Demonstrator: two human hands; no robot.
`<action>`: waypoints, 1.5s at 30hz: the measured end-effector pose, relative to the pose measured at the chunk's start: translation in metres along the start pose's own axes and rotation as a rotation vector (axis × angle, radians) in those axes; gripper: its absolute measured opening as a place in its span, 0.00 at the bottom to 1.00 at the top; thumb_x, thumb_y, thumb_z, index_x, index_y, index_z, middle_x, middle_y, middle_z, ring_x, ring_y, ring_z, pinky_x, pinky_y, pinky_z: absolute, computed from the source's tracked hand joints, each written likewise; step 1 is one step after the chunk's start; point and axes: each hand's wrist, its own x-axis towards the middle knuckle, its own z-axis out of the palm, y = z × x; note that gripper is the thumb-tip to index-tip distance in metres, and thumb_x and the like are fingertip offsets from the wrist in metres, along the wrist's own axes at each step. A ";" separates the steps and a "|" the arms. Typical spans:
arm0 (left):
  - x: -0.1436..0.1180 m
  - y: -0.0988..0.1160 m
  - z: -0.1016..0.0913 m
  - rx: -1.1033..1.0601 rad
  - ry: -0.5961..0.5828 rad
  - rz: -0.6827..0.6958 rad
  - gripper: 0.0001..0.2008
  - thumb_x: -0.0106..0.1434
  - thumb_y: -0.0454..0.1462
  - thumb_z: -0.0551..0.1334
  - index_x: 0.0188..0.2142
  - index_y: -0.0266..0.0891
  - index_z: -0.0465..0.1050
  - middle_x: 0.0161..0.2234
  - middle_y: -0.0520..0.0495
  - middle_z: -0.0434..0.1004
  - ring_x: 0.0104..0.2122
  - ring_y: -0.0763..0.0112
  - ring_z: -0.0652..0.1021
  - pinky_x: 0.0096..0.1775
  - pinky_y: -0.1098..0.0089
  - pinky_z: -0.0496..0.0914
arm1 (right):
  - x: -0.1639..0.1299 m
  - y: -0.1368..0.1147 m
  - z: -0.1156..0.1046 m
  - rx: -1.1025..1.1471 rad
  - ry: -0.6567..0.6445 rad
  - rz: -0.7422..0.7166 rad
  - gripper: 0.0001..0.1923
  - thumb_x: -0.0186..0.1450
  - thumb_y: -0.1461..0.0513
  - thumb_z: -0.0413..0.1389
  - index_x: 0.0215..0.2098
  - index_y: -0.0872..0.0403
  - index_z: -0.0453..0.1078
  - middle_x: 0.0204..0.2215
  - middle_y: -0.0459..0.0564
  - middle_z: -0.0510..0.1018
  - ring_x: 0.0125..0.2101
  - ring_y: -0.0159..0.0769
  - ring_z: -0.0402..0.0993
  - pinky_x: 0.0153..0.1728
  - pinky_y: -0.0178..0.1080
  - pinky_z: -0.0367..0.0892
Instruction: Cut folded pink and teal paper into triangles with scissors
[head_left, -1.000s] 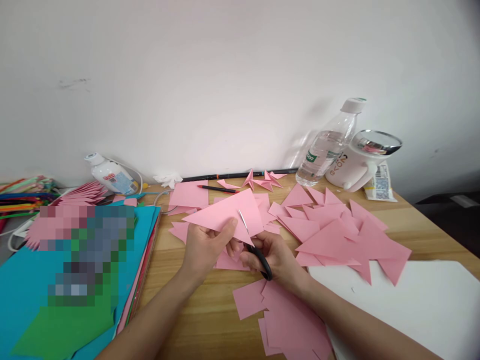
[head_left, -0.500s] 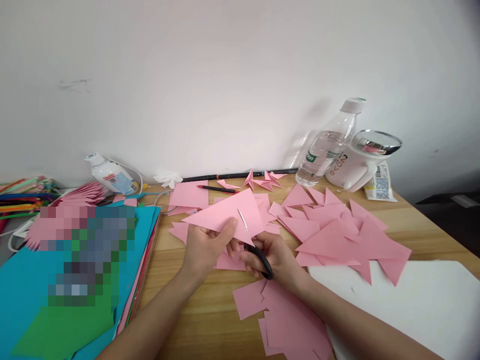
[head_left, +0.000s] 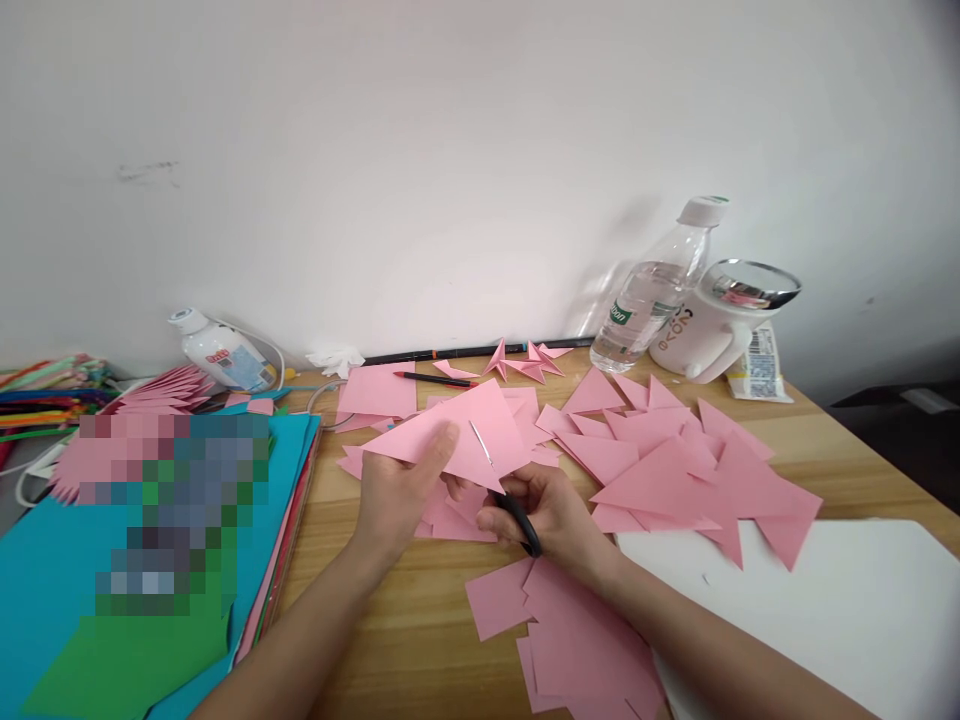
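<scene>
Mid-cut here. The left hand [head_left: 397,490] pinches a pink paper triangle [head_left: 465,435] above the middle of the table [head_left: 390,610], thumb on top, fingers closed under it. The right hand [head_left: 544,515] is wrapped through the black handles of the scissors [head_left: 504,490], and the blade is partway into the paper's near edge, so I'd say this piece is only partly cut.

A good share looks done: a heap of cut pink triangles [head_left: 675,470] lies to the right, and pink squares [head_left: 570,640] sit near the right forearm, probably still to go.

Around it are a pencil [head_left: 433,378] and folded pink bits [head_left: 525,362] at the far edge, a water bottle [head_left: 652,290] and a mug [head_left: 712,325] far right, a coloured paper stack [head_left: 112,620] left and a white sheet [head_left: 825,610] near right. Nothing blocks the scissors.
</scene>
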 end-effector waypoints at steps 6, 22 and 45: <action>-0.001 -0.003 0.000 0.031 0.018 -0.014 0.11 0.55 0.35 0.60 0.17 0.36 0.66 0.16 0.50 0.73 0.20 0.70 0.75 0.18 0.75 0.65 | -0.001 -0.003 0.001 0.089 -0.038 -0.020 0.20 0.42 0.63 0.67 0.31 0.57 0.67 0.28 0.48 0.73 0.26 0.32 0.68 0.28 0.34 0.65; -0.005 0.003 0.006 -0.006 -0.048 -0.090 0.18 0.55 0.37 0.59 0.11 0.35 0.66 0.09 0.50 0.68 0.09 0.75 0.68 0.13 0.76 0.64 | -0.001 -0.008 0.003 0.061 -0.007 -0.038 0.21 0.45 0.59 0.66 0.34 0.57 0.64 0.26 0.49 0.75 0.27 0.36 0.71 0.26 0.34 0.65; -0.008 -0.003 0.006 -0.109 -0.080 -0.137 0.19 0.58 0.38 0.57 0.13 0.34 0.66 0.09 0.49 0.68 0.09 0.75 0.68 0.13 0.75 0.63 | 0.001 -0.003 0.003 0.077 0.049 -0.129 0.19 0.46 0.59 0.65 0.29 0.57 0.62 0.24 0.46 0.71 0.20 0.27 0.62 0.19 0.31 0.54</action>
